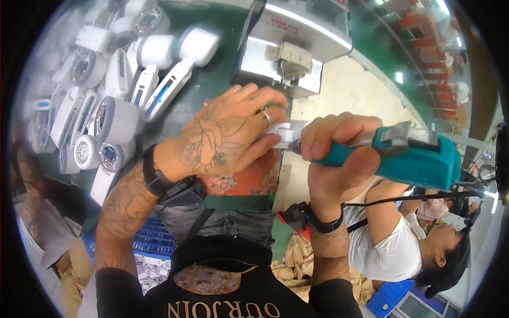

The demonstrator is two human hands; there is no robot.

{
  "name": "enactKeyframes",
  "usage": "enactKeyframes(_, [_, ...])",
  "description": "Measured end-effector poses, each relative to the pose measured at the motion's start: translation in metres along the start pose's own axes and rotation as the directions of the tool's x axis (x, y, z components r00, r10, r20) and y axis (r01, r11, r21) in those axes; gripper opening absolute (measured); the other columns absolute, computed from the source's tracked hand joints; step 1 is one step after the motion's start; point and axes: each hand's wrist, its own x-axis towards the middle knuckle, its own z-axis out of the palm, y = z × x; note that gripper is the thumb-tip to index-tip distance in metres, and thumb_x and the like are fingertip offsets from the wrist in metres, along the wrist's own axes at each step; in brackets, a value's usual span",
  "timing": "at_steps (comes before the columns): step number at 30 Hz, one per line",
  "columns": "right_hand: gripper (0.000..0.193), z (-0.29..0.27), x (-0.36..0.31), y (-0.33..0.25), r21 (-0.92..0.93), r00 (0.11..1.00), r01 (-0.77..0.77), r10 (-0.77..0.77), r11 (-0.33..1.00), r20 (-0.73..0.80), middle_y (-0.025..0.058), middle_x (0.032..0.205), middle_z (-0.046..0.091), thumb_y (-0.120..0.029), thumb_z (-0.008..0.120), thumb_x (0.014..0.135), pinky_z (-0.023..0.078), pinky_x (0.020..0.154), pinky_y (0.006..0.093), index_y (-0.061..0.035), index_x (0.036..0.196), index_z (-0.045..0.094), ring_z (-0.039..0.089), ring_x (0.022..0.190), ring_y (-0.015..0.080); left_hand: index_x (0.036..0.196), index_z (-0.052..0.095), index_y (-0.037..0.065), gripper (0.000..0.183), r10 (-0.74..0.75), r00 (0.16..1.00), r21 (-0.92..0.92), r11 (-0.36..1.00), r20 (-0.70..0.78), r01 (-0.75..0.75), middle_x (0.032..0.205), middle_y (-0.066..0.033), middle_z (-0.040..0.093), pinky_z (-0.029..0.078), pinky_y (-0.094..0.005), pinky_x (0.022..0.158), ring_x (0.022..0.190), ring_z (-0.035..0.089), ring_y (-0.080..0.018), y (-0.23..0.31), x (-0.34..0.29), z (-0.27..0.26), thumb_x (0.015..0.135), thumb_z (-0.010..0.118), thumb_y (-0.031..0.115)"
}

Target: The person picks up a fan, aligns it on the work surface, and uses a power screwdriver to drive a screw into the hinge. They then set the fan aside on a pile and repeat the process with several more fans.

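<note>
Our left hand (pixel 225 132) pinches the white plastic part (pixel 284 134), likely light, stiff and best held by its sides; our right hand (pixel 335 179) grips the teal electric screwdriver (pixel 419 163).

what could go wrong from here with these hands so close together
The driver in the right hand points at the small white part, close to the left hand's fingers, so a slip could nick them. The left forearm is near the piled white devices, so a sideways move might knock one.
</note>
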Motion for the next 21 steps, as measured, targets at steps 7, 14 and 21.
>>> enactKeyframes(7, [0.052, 0.004, 0.007, 0.004, 0.067, 0.995, 0.097, -0.095, 0.993, -0.044, 0.0065, 0.066, 0.049, -0.054, 0.064, 0.098, 0.042, 0.049, 0.0348, -0.0049, 0.095, 0.047, 0.048, 0.053, 0.0181, 0.124, 0.063, 0.006, 0.035, 0.030, 0.998, 0.021, 0.999, -0.051, -0.029, 0.140, -0.0110, 0.055, 0.048, -0.0450, 0.093, 0.108, 0.059, -0.0343, -0.002, 0.008, -0.004, 0.090, 0.068, 0.014])
enactKeyframes(14, [0.049, -0.036, 0.000, -0.001, 0.284, 0.968, 0.145, -0.076, 0.948, -0.240, 0.0022, 0.070, 0.052, -0.052, 0.051, 0.106, 0.042, 0.063, 0.0284, -0.0042, 0.111, 0.059, 0.049, 0.063, 0.0129, 0.115, 0.066, 0.009, 0.035, 0.303, 0.937, 0.258, 0.933, -0.176, -0.253, 0.109, -0.0096, 0.062, 0.049, -0.0438, 0.091, 0.105, 0.058, -0.0294, -0.001, -0.013, 0.018, 0.087, 0.068, 0.029])
enactKeyframes(21, [0.051, -0.063, 0.048, -0.026, 0.157, 0.767, 0.382, -0.218, 0.910, -0.604, 0.0033, 0.078, 0.041, -0.050, 0.050, 0.107, 0.039, 0.072, 0.0310, 0.0005, 0.107, 0.050, 0.041, 0.073, 0.0169, 0.121, 0.068, 0.008, 0.039, 0.021, 0.943, 0.147, 0.989, -0.333, 0.030, 0.108, -0.0152, 0.068, 0.055, -0.0408, 0.087, 0.103, 0.067, -0.0321, 0.048, -0.075, -0.016, 0.089, 0.070, 0.031])
